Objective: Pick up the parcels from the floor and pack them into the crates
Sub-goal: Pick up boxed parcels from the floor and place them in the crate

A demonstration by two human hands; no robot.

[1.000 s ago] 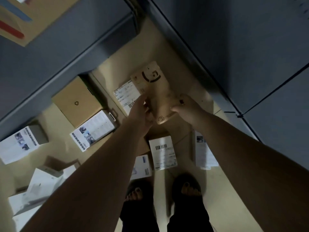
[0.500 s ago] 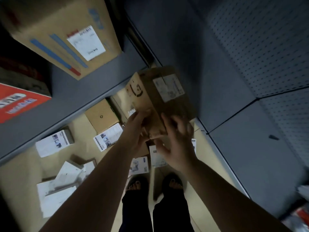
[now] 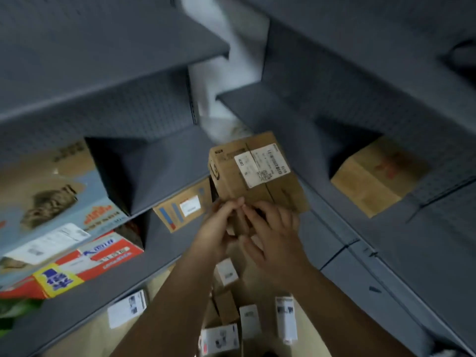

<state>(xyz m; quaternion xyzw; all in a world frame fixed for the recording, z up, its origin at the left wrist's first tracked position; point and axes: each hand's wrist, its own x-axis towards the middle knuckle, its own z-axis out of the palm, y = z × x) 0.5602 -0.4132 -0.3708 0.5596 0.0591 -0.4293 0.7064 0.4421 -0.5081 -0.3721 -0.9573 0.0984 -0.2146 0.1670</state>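
A brown cardboard parcel (image 3: 255, 173) with a white shipping label is held up in the air between the grey shelves. My left hand (image 3: 219, 228) grips its near lower edge from the left. My right hand (image 3: 273, 233) holds the same edge from the right, fingers curled against the box. Several small white and brown parcels (image 3: 221, 338) lie on the beige floor below my arms. No crate is in view.
Grey metal shelving (image 3: 154, 161) runs along the left and a second grey unit (image 3: 360, 140) along the right. The left shelves hold a taped brown box (image 3: 180, 204), a red carton (image 3: 85, 261) and a blue printed box (image 3: 51, 202). Another brown box (image 3: 373, 176) sits on the right shelf.
Both hands have lifted the brown parcel from floor level up to shelf height. The view has tilted upward, so the shelves fill the frame and the floor has dropped to the bottom.
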